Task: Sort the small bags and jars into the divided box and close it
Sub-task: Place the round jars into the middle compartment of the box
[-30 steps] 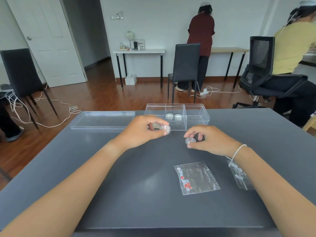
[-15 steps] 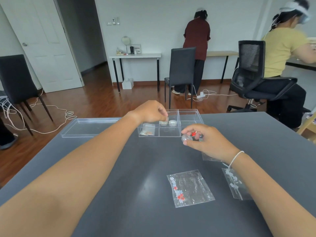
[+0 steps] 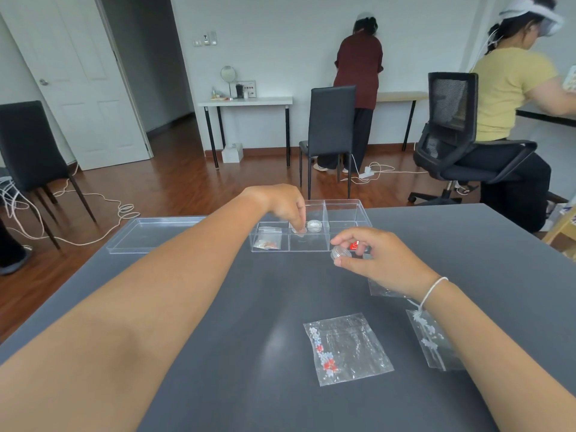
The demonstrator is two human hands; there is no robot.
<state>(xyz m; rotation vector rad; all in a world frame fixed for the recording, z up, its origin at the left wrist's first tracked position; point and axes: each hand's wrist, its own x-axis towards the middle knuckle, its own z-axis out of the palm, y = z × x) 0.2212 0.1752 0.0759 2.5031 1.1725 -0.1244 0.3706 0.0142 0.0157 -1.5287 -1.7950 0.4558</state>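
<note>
The clear divided box (image 3: 346, 210) stands at the table's far edge. My left hand (image 3: 283, 207) reaches down into its middle compartment, fingertips on a small clear jar (image 3: 298, 236) beside another jar (image 3: 314, 226). A small bag (image 3: 267, 241) lies in the left compartment. My right hand (image 3: 378, 260) hovers just in front of the box's right end, pinching a small clear jar (image 3: 338, 253). A flowered clear bag (image 3: 346, 347) lies flat near me. Another bag (image 3: 431, 338) is partly under my right forearm, and a third (image 3: 381, 289) peeks out below my right hand.
The box's clear lid (image 3: 156, 233) lies flat on the dark grey table (image 3: 249, 353), left of the box. A red-marked thing behind my right hand is mostly hidden. Beyond the table are chairs (image 3: 330, 126), floor cables and two people at side desks.
My left hand moved from in front of the box into its middle compartment with its jar. My right hand lifted its jar slightly towards the box. The camera tilted up.
</note>
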